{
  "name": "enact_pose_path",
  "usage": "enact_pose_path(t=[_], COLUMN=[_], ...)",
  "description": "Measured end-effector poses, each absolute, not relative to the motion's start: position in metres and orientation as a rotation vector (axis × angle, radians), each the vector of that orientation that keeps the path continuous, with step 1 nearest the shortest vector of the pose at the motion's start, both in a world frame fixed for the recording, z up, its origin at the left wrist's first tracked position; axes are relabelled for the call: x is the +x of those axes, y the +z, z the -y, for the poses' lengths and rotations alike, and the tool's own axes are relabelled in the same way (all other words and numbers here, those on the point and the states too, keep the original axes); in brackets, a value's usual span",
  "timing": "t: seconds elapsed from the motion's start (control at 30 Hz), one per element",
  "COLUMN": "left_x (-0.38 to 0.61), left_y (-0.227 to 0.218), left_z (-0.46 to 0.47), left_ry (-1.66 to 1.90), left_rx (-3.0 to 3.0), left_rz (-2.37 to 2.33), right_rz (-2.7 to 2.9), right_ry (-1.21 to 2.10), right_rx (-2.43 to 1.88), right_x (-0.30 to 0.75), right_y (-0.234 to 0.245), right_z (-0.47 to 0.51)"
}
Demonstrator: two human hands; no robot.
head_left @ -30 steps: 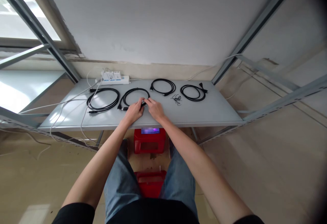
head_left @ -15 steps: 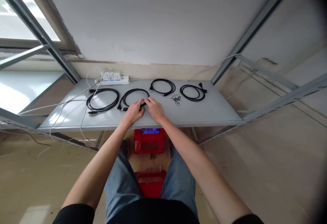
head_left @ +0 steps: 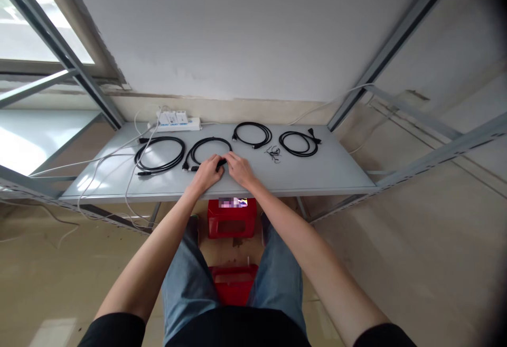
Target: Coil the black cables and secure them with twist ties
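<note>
A coiled black cable point(head_left: 193, 151) lies on the grey shelf point(head_left: 317, 178), its plug ends at the coil's left. On the coil's front right side, my left hand point(head_left: 208, 171) is closed around the cable strands. My right hand point(head_left: 237, 168) pinches the same coil just beside it, the fingertips of both hands nearly meeting. Whether a thin tie sits between the fingertips is too small to tell. Several short black twist ties point(head_left: 273, 153) lie in a loose heap right of my right hand.
Other coiled black cables lie around: one at the left point(head_left: 182, 154), one behind point(head_left: 270, 134), one at the right point(head_left: 300, 155). A white power strip point(head_left: 194, 123) with plugged adapters stands at the back left, its white cords trailing over the shelf. Below is a red stool point(head_left: 212, 225).
My hands stay on the same coil; the fingertips have shifted only slightly. The picture on the screen atop the red stool has changed.
</note>
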State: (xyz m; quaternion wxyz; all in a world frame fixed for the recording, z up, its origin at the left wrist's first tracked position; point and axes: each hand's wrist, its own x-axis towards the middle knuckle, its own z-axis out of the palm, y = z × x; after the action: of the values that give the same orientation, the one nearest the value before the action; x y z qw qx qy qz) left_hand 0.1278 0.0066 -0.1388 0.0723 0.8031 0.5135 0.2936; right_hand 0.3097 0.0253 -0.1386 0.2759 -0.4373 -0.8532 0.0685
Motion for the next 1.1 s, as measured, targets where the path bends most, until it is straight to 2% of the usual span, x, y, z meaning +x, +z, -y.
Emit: enact_pose_path(t=[1.1], left_x=[0.1249], left_y=[-0.1414], left_z=[-0.0093], left_ry=[0.808], left_rx=[2.424], left_rz=[-1.549], right_rz=[2.213], right_ry=[0.161], right_rx=[-1.133], right_x=[0.3066], right_y=[-0.139], right_z=[-0.0288])
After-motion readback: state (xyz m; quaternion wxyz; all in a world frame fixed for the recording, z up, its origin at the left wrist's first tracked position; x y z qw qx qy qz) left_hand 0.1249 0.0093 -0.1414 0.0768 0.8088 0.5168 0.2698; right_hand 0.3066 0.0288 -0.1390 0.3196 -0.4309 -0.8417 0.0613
